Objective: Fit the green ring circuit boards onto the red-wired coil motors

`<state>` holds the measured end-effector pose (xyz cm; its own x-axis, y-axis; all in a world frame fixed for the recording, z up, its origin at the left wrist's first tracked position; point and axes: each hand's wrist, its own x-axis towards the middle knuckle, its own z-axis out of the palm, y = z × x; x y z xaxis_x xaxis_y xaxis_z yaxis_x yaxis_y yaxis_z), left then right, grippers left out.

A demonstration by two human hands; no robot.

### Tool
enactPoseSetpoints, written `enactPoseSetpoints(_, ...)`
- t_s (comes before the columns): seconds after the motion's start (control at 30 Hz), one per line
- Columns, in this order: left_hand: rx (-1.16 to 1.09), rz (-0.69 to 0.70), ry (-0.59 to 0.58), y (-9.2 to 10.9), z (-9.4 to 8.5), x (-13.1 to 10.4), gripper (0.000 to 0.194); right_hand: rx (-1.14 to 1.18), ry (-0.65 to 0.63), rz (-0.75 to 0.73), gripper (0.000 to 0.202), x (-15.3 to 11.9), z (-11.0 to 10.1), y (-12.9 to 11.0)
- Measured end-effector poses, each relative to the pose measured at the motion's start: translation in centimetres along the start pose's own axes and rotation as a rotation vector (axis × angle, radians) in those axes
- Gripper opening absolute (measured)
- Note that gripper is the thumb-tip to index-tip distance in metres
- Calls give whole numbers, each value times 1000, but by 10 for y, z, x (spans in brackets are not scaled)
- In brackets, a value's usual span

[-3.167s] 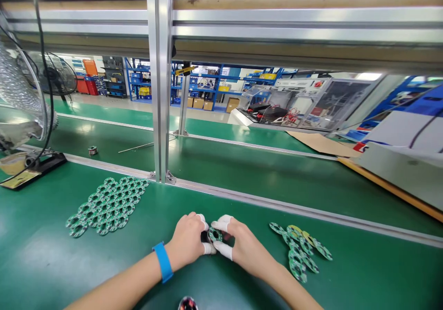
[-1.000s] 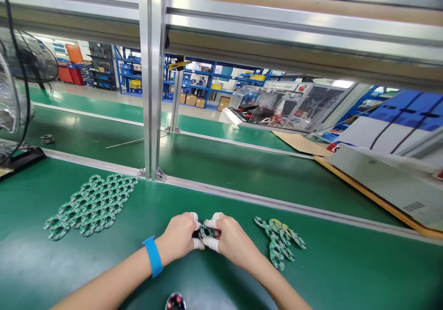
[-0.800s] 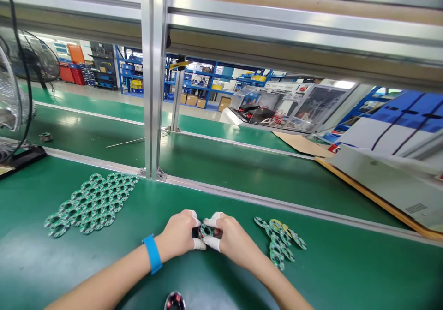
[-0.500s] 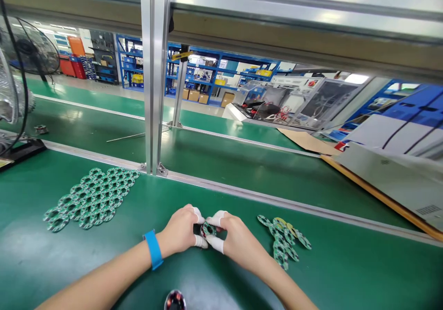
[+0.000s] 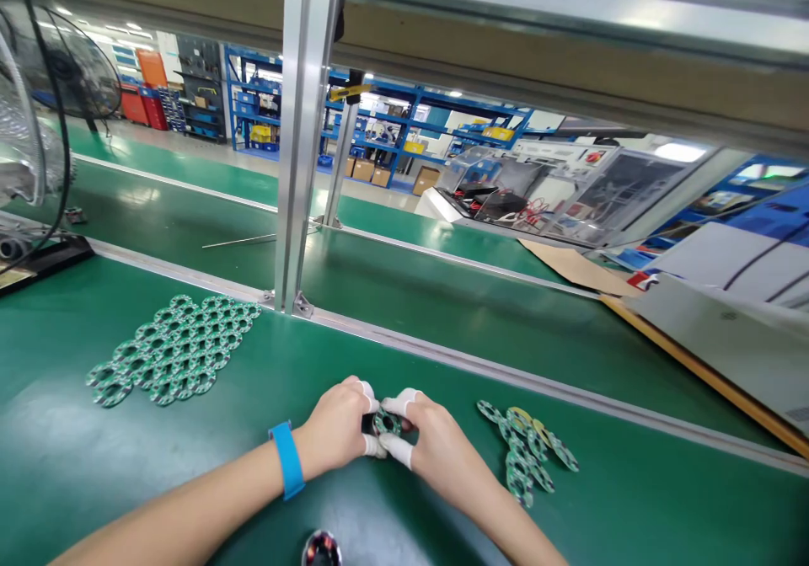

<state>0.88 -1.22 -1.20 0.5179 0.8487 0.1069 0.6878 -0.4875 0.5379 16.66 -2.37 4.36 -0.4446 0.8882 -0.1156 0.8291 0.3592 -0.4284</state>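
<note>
Ring point(image 5: 379, 423) work fills both hands at the green bench point(image 5: 632, 507), which runs out to left and right of the post point(image 5: 303, 128). Nearer than the post and to its right, the right hand point(image 5: 442, 444) pinches the ring's right side between white-covered thumb and finger; the left hand point(image 5: 334, 425), below a blue band point(image 5: 287, 461), grips its left side the same way. Left of the post, and nearer, overlapping rows point(image 5: 177, 349) of green rings lie flat. Well right of the post, a looser pile point(image 5: 528, 456) holds a few yellowish ones. Much nearer than the post, a coppery coil point(image 5: 322, 549) is only partly in view. Since half a second ago, just the ring's angle seems slightly altered; grip, rows and pile match, so I judge this ring is still being worked, not yet laid with either group
</note>
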Motion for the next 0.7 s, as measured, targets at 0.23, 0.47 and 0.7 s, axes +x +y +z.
enactPoseSetpoints(0.23, 18, 13, 58, -1, 2, 0, 36, 243, -14, 15, 33, -3, -2, 16)
enactPoseSetpoints(0.47, -5, -18, 45, 0, 4, 0, 45, 227, 78, 44, 25, 0, -13, 29)
enactPoseSetpoints(0.7, -55, -60, -7, 11, -19, -6, 56, 453, -80, 71, 49, 5, -9, 42)
